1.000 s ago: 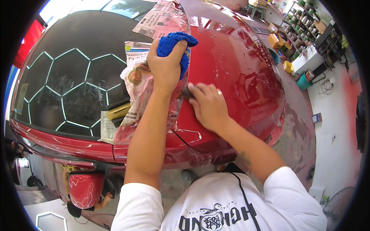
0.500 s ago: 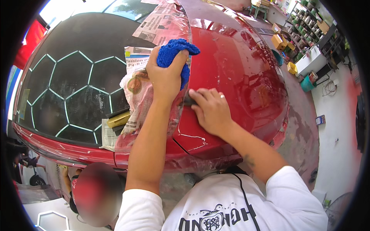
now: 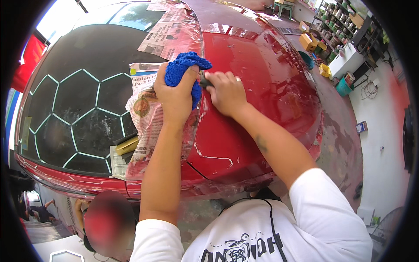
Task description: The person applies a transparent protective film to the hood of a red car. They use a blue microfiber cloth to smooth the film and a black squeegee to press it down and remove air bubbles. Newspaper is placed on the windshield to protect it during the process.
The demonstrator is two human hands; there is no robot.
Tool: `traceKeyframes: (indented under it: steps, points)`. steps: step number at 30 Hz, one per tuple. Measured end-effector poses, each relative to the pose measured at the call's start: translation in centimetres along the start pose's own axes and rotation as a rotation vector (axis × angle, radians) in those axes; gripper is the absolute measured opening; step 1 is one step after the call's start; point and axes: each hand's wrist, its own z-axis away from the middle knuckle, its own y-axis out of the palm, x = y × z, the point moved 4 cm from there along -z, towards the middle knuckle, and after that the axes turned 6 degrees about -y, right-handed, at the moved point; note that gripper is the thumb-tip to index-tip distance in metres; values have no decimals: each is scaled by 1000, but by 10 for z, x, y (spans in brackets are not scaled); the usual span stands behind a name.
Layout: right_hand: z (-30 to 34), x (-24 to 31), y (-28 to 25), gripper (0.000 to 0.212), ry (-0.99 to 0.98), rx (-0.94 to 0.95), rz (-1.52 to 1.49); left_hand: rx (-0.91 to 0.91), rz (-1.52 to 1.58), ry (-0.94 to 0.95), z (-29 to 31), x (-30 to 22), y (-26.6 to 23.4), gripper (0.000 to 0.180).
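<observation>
My left hand is closed around a bunched blue microfibre cloth, over the newspaper masking beside the red car panel. Just right of it, my right hand grips a small dark block, its fingers bent over it, at the panel's left edge. The block's underside is hidden, and its exact kind cannot be made out. Whitish residue streaks the red paint nearer to me. Wrinkled newspaper covers the strip between the panel and the dark rear glass.
A yellowish, flat-sided piece lies on the glass beside the newspaper. At the lower left a person in a red cap is close to the car. Shelves of cans, cardboard boxes and a teal bucket stand at far right.
My right hand has slid the dark block farther away along the panel's left edge, up beside the blue cloth. The left hand keeps its hold on the cloth. The view has shifted slightly.
</observation>
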Motion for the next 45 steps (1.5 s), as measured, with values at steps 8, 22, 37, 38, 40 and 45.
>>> traceKeyframes:
  steps: [8, 22, 37, 38, 40, 45]
  points:
    - [86, 92, -54, 44, -80, 123, -143, -22, -17, -22, 7, -7, -12, 19]
    - [-140, -101, 77, 39, 156, 146, 0, -62, -91, -55, 4, 3, -17, 27]
    - [-227, -174, 123, 41, 279, 232, 85, 15, -137, -82, 7, 8, -8, 33]
    - [-198, -147, 112, 39, 203, 221, 31, 12, -102, -145, 9, 11, -10, 33]
    - [-126, -98, 83, 37, 50, 86, 0, 9, -122, -145, 13, 8, -8, 30]
    - [29, 12, -24, 51, -116, 147, -138, 83, -340, 168, 25, 2, 7, 34]
